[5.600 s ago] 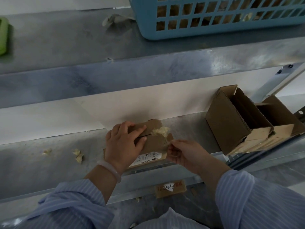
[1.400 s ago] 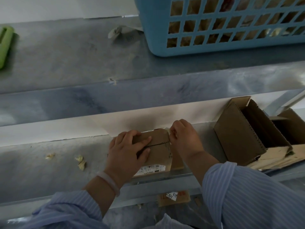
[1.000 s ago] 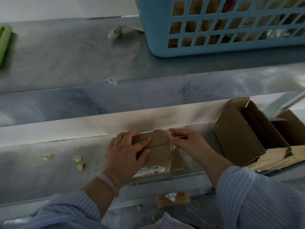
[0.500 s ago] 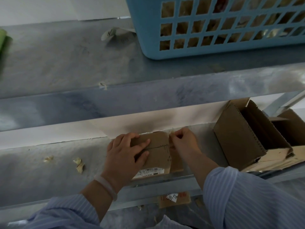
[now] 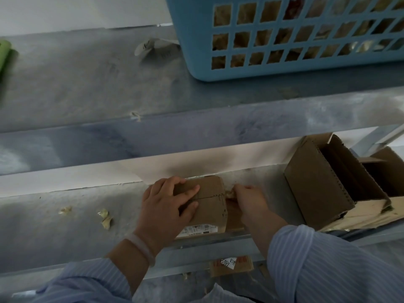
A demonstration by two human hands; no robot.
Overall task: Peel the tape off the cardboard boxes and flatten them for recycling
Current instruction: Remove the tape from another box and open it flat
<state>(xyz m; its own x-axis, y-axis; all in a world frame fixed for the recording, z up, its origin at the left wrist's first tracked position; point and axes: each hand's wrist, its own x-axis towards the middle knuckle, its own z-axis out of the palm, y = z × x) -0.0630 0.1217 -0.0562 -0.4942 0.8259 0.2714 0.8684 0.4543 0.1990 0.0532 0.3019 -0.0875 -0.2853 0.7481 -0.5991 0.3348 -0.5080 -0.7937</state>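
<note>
A small box sits on the lower shelf, close to its front edge and about midway along it. The closed top faces up, and the seam between the flaps runs side to side, level with that front edge. The side with a white printed label faces the person. The top looks nearly square, so I cannot tell which way its long axis runs. The left hand holds the box from its left end, fingers bent over the top and lying across the seam, a pale bracelet on the wrist. The right hand is at the box's right end, fingers curled, their tips pinching a crumpled bit of tape at the end of the seam. Toward the right end of the shelf an open box stands tilted, with another behind it. A few tape scraps lie toward the left end. On the upper shelf, near its right end, stands a blue basket.
</note>
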